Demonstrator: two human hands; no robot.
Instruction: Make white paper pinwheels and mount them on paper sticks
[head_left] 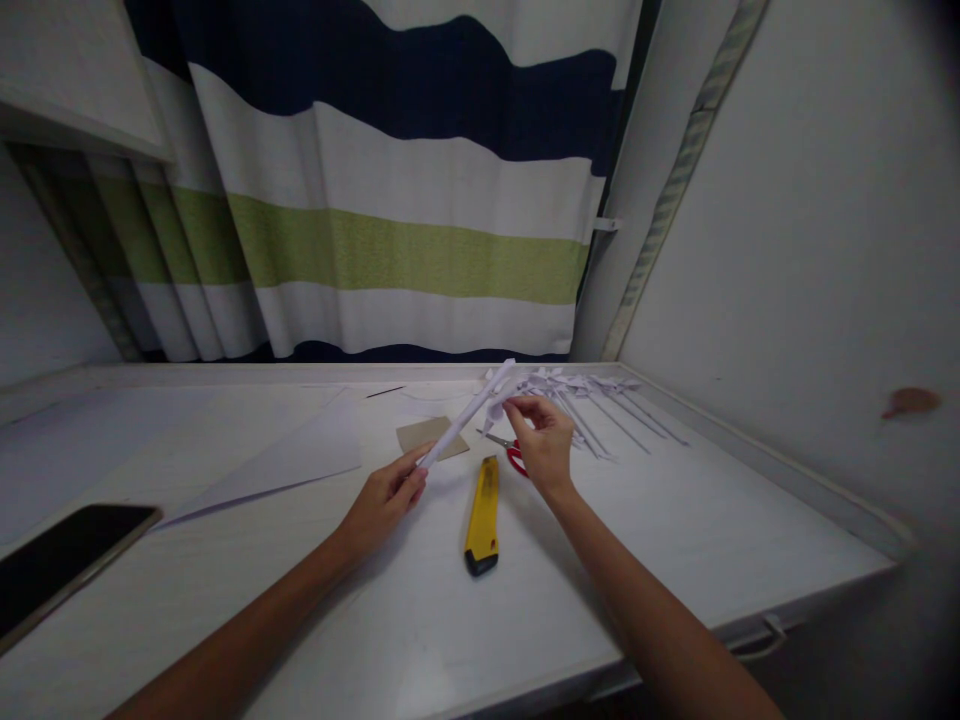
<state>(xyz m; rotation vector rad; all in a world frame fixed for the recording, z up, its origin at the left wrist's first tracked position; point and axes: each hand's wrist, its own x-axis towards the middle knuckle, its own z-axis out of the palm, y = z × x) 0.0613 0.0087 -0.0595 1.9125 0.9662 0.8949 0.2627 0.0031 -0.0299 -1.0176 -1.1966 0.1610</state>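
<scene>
A thin rolled white paper stick (466,415) with a folded paper flower at its top end is held above the white table (675,520). My left hand (386,500) pinches the stick's lower end. My right hand (541,435) pinches the folded top end. Below the hands lie a yellow utility knife (484,515) and red-handled scissors (512,450), partly hidden by my right hand.
Several finished paper flower sticks (600,400) lie in a row at the back right. A brown card piece (420,435) and a large white paper sheet (292,455) lie left of the hands. A dark phone (60,560) rests at the left edge. A striped curtain (390,190) hangs behind.
</scene>
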